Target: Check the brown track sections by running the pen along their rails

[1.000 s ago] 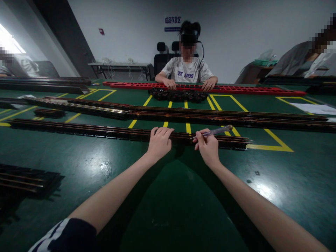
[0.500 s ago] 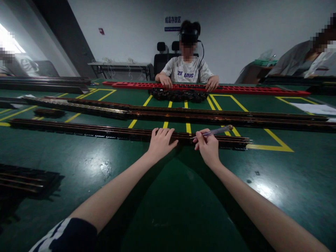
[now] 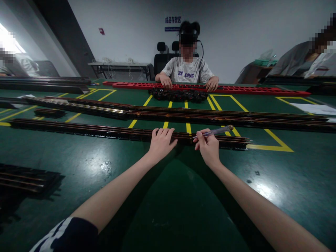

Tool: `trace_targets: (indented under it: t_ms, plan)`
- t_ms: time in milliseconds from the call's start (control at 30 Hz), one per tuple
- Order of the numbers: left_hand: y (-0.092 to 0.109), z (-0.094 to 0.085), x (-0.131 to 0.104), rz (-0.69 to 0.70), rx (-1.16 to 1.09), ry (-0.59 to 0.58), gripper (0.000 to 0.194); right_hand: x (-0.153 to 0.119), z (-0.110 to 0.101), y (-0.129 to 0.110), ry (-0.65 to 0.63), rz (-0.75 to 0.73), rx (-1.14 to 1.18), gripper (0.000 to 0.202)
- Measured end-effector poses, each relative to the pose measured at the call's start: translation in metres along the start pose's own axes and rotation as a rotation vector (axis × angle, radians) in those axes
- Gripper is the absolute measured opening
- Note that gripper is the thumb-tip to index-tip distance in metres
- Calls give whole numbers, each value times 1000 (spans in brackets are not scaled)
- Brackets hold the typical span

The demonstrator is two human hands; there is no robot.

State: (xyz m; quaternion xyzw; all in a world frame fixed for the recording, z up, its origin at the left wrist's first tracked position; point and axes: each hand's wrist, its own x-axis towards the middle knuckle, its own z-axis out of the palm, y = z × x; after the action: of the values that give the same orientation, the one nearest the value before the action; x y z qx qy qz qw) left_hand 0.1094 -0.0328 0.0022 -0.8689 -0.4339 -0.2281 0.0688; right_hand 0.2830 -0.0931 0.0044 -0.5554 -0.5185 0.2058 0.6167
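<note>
A long dark rail assembly [image 3: 110,132] with thin coppery strips lies across the green table [image 3: 178,203]. On its middle rests my left hand [image 3: 162,142], fingers spread and pointing away from me. To the right, my right hand [image 3: 208,147] grips a slim screwdriver-like tool [image 3: 219,131] with a translucent handle. Its handle end points up and right, and its thin tip meets the rail between my two hands. What the tip touches is too small to make out.
Behind lie more long dark rails [image 3: 225,117], a heap of black parts [image 3: 178,95] and a red slotted frame [image 3: 262,90] under a person's hands [image 3: 212,83]. Another dark rail bundle [image 3: 23,180] sits at the near left. A second person leans in at the far right.
</note>
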Motion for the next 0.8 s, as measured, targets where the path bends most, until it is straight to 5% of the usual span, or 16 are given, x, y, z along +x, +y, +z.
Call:
trace_targets:
  t_ms: [800]
  plan:
    - [0, 1, -1, 23, -4, 34, 35, 0, 0, 1, -30, -18, -27, 35]
